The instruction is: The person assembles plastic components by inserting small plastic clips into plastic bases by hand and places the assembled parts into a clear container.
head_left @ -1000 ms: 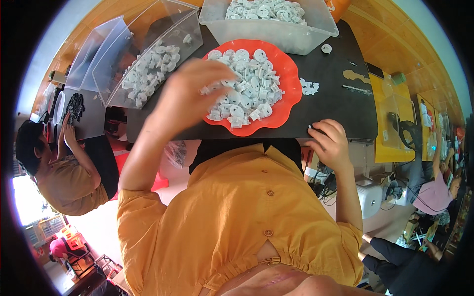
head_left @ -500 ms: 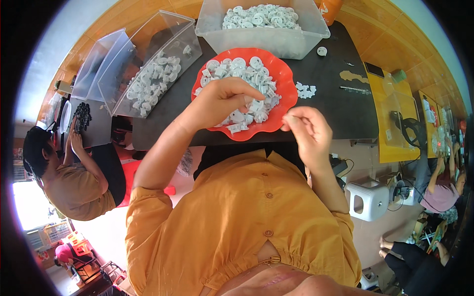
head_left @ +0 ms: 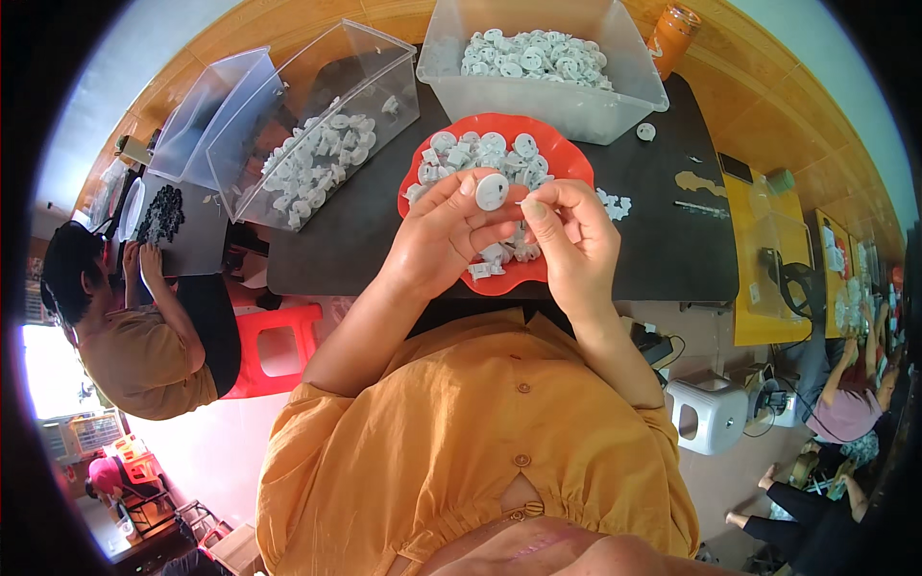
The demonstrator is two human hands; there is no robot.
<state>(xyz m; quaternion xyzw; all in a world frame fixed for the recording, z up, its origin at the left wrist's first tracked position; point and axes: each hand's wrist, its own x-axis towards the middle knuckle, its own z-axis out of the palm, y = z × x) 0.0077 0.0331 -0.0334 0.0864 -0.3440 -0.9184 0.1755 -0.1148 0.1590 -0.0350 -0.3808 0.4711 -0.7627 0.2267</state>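
While the left hand, loosely curled, holds one round white part above one red bowl near the front edge of the counter, the right hand pinches closed beside it, any contents too small to tell.

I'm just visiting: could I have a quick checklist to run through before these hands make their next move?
1. White round part held in the left hand: ok, between the fingers.
2. Small piece in the right hand: cannot tell; thumb and forefinger nearly meet.
3. More parts in the red tray: ok, many.
4. Small white pieces on hand: ok, right of the tray.
5. Every round part in a container: not ok; a loose disc lies on the table.
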